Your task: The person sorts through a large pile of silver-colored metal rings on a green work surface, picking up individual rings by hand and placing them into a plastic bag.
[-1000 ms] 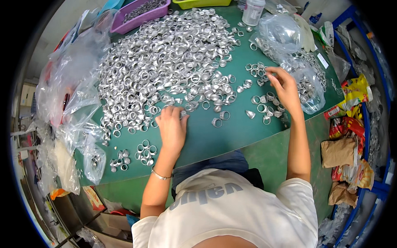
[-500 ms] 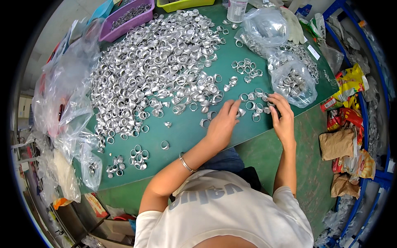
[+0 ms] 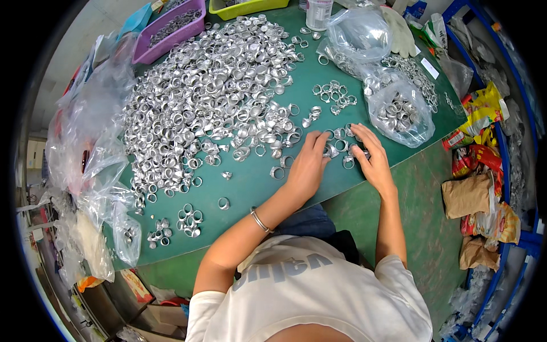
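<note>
A small cluster of silver-coloured metal rings [image 3: 342, 145] lies near the table's front edge, between my two hands. At its left side is my left hand [image 3: 307, 166], fingers stretched forward and thumb apart, its fingertips against the nearest rings. My right hand [image 3: 373, 162] curves over the right side of the cluster with spread fingers, touching rings there. Neither hand shows a ring lifted off the table. To the left spreads a large heap of similar rings [image 3: 199, 91]. Another small group of rings [image 3: 333, 94] lies beyond my hands.
Clear plastic bags of rings [image 3: 401, 117] lie at the right, beside a white glove [image 3: 399, 34]. Purple [image 3: 171, 28] and yellow [image 3: 248, 7] bins stand at the back. Plastic bags [image 3: 91, 131] drape the left edge. A blue shelf rack [image 3: 527, 242] stands right.
My right hand has moved left, closer to my left hand, and the cluster between them is narrower. The view has shifted slightly.
</note>
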